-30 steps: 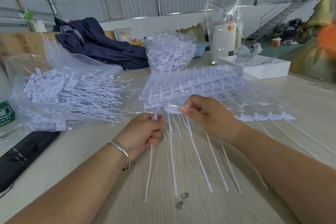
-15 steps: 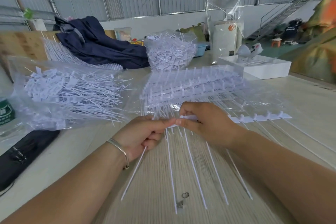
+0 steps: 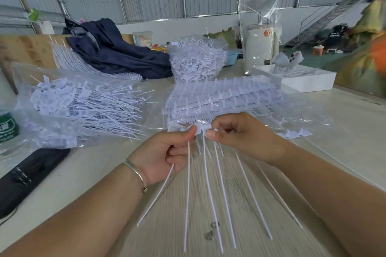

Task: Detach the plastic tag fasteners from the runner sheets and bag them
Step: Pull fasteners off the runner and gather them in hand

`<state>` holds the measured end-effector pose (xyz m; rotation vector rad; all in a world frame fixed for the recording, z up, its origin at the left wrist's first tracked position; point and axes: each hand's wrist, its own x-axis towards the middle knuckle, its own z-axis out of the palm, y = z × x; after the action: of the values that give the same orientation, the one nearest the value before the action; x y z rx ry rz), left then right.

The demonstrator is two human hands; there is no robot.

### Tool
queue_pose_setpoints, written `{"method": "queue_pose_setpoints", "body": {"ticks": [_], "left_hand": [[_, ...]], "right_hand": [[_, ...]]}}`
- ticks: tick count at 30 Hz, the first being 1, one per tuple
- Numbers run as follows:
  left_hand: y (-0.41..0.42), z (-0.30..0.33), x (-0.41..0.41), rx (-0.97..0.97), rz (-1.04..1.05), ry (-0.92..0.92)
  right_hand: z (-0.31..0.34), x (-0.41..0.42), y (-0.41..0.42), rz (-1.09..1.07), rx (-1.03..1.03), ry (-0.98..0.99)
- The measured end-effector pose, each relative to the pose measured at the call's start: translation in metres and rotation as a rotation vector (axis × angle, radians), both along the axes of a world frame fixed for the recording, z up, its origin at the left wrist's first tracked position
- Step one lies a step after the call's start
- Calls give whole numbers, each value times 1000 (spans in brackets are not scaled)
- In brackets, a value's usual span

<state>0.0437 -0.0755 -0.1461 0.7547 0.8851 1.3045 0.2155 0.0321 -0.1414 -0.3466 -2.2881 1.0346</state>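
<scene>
Between both hands (image 3: 165,152) (image 3: 240,137), fastener tails (image 3: 208,194) point toward the viewer.

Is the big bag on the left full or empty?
Full. The clear bag is stuffed with loose white tags, piled thick inside it.

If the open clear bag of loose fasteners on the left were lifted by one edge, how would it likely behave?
The clear bag of loose fasteners looks thin and crinkled, so it would probably sag rather than hold shape. Its mouth faces the runner sheets with tails poking out, so fasteners could slide out if tipped that way. It is likely light, the contents being thin plastic.
</scene>
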Motion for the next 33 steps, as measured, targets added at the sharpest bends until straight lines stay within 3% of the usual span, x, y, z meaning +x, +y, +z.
{"method": "queue_pose_setpoints", "body": {"ticks": [4, 12, 17, 20, 25, 27, 28, 31, 33], "left_hand": [[3, -3, 10, 4, -50, -71], [7, 1, 2, 5, 158, 3], [8, 0, -5, -1, 197, 76], [6, -1, -4, -24, 256, 302], [6, 0, 2, -15, 494, 1043], [5, -1, 0, -46, 569, 1209], [5, -3, -4, -58, 579, 1135], [1, 0, -10, -56, 490, 610], [2, 1, -10, -53, 386, 397]], "right_hand": [[3, -2, -9, 55, -68, 38], [3, -1, -3, -179, -35, 49], [5, 1, -2, -193, -112, 169], [6, 3, -2, -211, -98, 174], [4, 5, -3, -273, 62, -3], [5, 6, -2, -294, 22, 37], [6, 7, 0, -309, -9, 78], [9, 11, 5, -344, -37, 164], [7, 11, 6, -330, -40, 157]]}}
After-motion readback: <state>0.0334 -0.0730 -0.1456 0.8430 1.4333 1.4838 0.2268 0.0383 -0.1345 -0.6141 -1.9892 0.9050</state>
